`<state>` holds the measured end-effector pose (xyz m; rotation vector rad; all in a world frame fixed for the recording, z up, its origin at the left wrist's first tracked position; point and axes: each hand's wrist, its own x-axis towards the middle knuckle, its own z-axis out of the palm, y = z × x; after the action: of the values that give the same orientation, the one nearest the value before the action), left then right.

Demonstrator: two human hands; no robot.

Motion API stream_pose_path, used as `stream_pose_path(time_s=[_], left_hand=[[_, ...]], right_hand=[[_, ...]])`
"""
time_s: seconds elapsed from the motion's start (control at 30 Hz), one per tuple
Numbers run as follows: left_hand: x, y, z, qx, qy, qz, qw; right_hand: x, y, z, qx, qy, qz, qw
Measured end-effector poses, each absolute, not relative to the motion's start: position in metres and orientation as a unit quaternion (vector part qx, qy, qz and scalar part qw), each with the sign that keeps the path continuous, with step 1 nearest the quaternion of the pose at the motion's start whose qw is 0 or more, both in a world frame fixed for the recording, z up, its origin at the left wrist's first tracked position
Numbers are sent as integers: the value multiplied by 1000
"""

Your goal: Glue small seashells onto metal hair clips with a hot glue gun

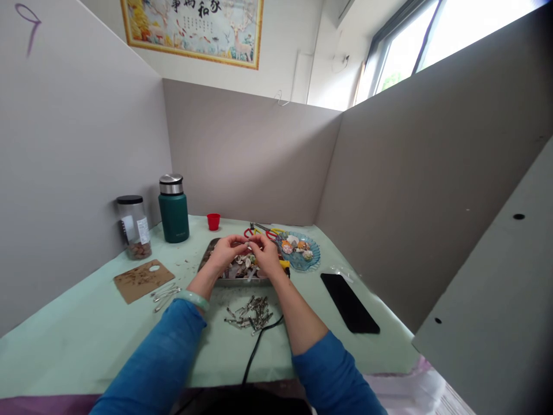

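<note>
My left hand [226, 252] and my right hand [266, 257] meet above a metal tray [235, 283]. The fingertips of both pinch together around something small, which is too hidden to name. Beneath them, the tray holds several shells [245, 264] and shell pieces. In front of the tray, between my forearms, lies a loose pile of small silvery metal clips [256, 314]. A yellow and black object [285, 265], partly covered by my right wrist, sits at the tray's right end. Beside it stands a blue scalloped glass plate [304, 265] with decorated shell pieces on it.
Pliers and scissors [272, 233] with coloured handles lie behind my hands, near a red cup [213, 222]. At left are a green flask [173, 216], a jar [137, 227], cardboard [142, 280] and metal pins [164, 295]. A black phone-like slab [349, 303] and a black cord [254, 351] lie rightward and in front.
</note>
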<state>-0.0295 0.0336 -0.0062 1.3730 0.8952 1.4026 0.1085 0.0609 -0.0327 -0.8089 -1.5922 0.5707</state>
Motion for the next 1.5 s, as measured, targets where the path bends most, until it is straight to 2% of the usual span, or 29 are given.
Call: stream_pose_path(time_s=[0.63, 0.93, 1.5], left_hand=[[-29, 37, -7, 551, 381, 579, 465], [-32, 36, -8, 531, 361, 579, 502], [-31, 35, -5, 553, 390, 573, 463]], right_hand=[[108, 63, -36, -340, -705, 230, 579], [109, 65, -37, -344, -697, 247, 579], [110, 64, -35, -337, -702, 256, 573]])
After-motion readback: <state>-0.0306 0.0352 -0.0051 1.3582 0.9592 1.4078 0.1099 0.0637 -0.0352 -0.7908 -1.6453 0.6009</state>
